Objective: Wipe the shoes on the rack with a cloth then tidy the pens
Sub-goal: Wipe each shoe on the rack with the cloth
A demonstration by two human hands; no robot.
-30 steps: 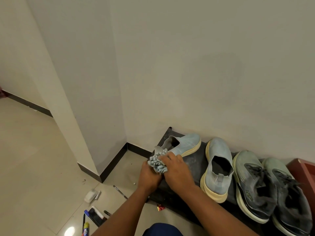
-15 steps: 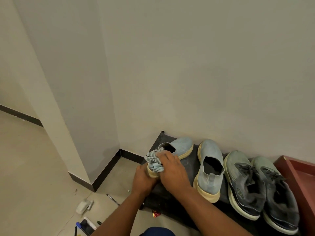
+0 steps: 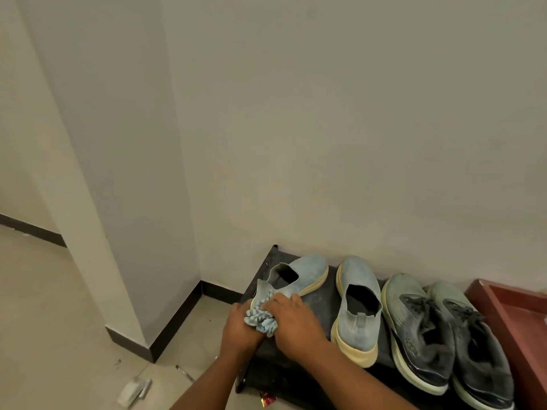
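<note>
Both hands (cloth [image 3: 260,319] between them) at slip-on shoe's [image 3: 299,276] heel

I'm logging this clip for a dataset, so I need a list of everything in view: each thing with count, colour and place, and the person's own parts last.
slip-on shoes: 2, pale blue with cream soles, left half of the rack; the far-left one lies angled
lace-up shoes: 2, grey-green with dark laces, right half of the rack
rack: 1, black, against the wall
cloth: 1, light blue, at the heel of the far-left shoe
tray: 1, reddish brown, right of the rack
pen: 1, dark, on the floor left of the rack
white item: 1, on the floor, bottom left
red wrapper: 1, floor by the rack's front
left hand: holds the shoe's heel
right hand: grips the cloth
</note>
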